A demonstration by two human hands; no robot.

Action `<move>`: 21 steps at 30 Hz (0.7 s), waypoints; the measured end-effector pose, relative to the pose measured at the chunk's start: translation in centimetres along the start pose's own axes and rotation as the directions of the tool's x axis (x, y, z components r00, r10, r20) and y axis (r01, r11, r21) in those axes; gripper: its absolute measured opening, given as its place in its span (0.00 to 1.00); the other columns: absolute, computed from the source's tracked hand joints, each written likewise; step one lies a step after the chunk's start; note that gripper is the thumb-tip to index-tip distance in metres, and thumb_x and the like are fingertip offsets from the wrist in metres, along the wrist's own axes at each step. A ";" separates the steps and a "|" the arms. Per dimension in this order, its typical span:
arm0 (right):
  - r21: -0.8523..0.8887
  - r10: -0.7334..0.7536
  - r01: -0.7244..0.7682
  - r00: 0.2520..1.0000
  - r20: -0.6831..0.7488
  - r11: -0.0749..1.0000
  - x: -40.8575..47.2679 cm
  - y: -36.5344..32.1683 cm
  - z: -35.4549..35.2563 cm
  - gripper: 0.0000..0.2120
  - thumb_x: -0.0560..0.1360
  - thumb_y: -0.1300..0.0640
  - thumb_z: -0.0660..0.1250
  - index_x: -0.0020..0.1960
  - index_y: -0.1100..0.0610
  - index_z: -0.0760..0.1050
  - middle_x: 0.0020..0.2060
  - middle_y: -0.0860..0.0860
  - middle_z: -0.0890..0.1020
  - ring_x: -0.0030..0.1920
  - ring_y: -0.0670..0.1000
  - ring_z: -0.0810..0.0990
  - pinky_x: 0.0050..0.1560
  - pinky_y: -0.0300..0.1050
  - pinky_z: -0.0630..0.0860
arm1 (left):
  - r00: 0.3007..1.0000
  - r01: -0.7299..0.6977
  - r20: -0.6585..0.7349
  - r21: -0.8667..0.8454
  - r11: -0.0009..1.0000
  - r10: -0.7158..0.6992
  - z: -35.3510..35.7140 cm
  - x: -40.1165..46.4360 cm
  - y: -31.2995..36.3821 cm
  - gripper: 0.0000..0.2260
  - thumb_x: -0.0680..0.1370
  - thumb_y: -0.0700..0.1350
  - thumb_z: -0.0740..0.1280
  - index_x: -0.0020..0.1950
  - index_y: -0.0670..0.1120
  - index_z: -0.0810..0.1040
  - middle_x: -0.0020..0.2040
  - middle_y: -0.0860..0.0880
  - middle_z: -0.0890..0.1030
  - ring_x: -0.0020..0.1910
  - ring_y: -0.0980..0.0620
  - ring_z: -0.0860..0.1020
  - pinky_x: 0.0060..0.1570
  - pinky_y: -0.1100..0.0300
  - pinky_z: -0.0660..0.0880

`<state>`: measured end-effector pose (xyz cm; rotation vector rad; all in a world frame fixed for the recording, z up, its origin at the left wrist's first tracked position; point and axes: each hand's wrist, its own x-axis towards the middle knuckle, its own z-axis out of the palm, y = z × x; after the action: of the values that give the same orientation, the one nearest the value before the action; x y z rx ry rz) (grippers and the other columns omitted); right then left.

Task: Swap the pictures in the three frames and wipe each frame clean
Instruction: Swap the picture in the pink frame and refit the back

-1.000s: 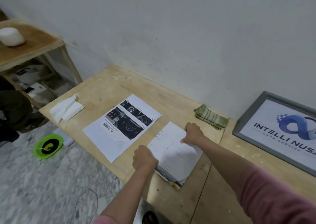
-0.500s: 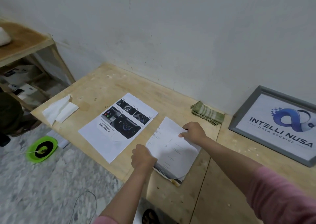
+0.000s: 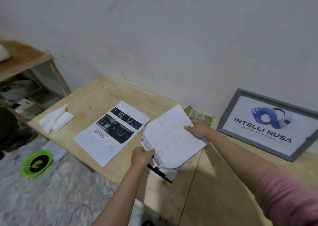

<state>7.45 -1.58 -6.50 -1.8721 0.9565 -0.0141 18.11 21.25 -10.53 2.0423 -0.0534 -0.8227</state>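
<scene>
Gripping one sheet [image 3: 173, 136], both hands [image 3: 197, 128] lift it; print [image 3: 112, 132] loose, frame [image 3: 268, 124] filled, cloth [image 3: 197, 116] unused; wiping remains.

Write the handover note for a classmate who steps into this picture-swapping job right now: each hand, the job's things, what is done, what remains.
Left hand pinches the near edge of the white sheet; right hand grips its far edge, over a print.
Car-dashboard print lies loose on the plywood table. Grey frame holds the INTELLI NUSA picture, leaning on the wall.
Green cloth and tissue lie idle.
Swapping and wiping look unfinished; other frames unseen.
</scene>
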 end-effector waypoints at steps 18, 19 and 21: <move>0.384 0.299 -0.061 0.742 -0.599 0.921 -24.5 22.0 -14.8 0.04 0.76 0.62 0.64 0.44 0.58 0.77 0.39 0.50 0.81 0.38 0.50 0.78 0.35 0.40 0.71 | 0.931 -0.365 0.070 0.105 0.925 0.359 23.6 -18.0 1.1 0.06 0.70 0.40 0.70 0.35 0.44 0.75 0.32 0.46 0.74 0.32 0.48 0.70 0.32 0.57 0.64; 0.391 0.314 -0.063 0.717 -0.622 0.918 -25.8 23.9 -15.4 0.05 0.76 0.62 0.64 0.43 0.58 0.78 0.37 0.50 0.80 0.37 0.51 0.77 0.35 0.40 0.70 | 0.922 -0.384 0.103 0.110 0.917 0.373 25.2 -18.9 0.7 0.06 0.71 0.40 0.69 0.35 0.44 0.75 0.32 0.46 0.74 0.32 0.48 0.69 0.32 0.57 0.63; 0.407 0.354 -0.088 0.679 -0.643 0.909 -27.9 26.8 -16.1 0.07 0.76 0.62 0.63 0.41 0.59 0.78 0.34 0.50 0.78 0.35 0.51 0.74 0.34 0.41 0.67 | 0.914 -0.394 0.164 0.128 0.910 0.372 27.7 -20.4 -0.1 0.07 0.72 0.37 0.65 0.34 0.43 0.75 0.31 0.46 0.73 0.32 0.48 0.68 0.31 0.58 0.62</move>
<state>-34.40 -1.94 -8.32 -1.3909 1.5925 -0.7675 -13.63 7.85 -10.00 2.0250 -0.5982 -0.7216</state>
